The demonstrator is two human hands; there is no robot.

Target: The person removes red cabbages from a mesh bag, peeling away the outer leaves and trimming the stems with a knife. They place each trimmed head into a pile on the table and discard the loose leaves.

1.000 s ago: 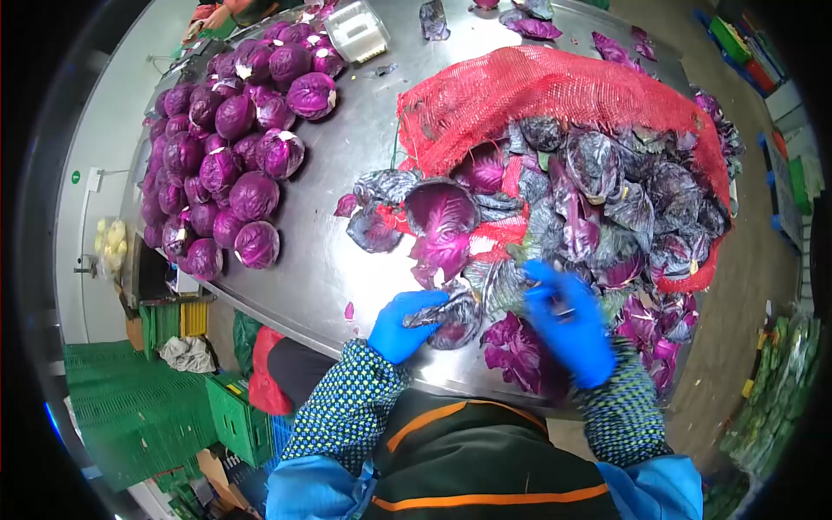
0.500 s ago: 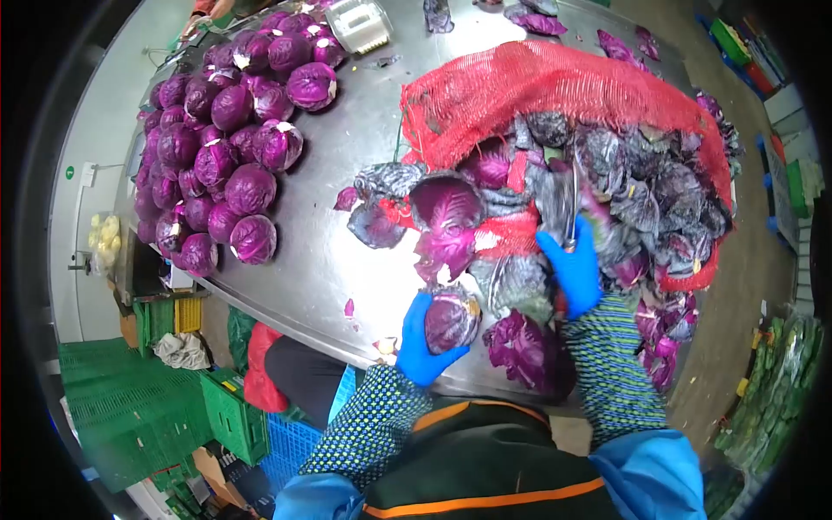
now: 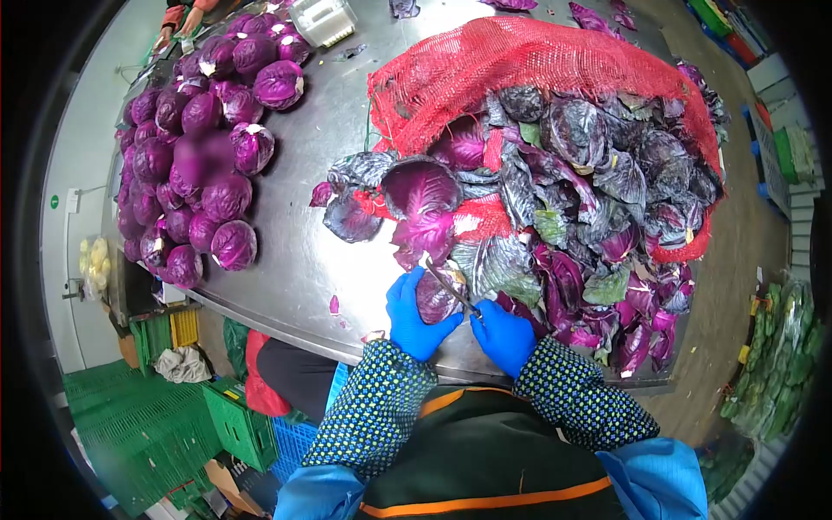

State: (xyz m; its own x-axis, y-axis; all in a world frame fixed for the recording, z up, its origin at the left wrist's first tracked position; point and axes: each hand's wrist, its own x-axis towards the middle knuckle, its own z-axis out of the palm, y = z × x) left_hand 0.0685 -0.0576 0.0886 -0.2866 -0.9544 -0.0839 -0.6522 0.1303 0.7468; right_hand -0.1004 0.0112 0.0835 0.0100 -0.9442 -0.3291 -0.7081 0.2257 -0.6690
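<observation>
My left hand [image 3: 416, 319], in a blue glove, holds a red cabbage [image 3: 436, 299] on the metal table near its front edge. A knife [image 3: 452, 289] is gripped in my gloved right hand [image 3: 503, 335], its blade lying across the top of that cabbage. Just beyond is a loose purple leaf [image 3: 423, 195] with a pale stem. To the right, dark outer leaves [image 3: 607, 173] form a large heap, partly on and under a red mesh sack [image 3: 520, 52].
Many trimmed cabbages [image 3: 227, 197] are piled on the left of the steel table [image 3: 303, 251]. A clear plastic container [image 3: 322, 21] stands behind them. Another person's hands [image 3: 182, 24] show at the top left. Green crates [image 3: 238, 425] stand at the lower left.
My right hand has come from the leaf heap to the cabbage, bringing the knife onto it. My left hand still holds the cabbage. The view has shifted slightly, and the other person's hands show more.
</observation>
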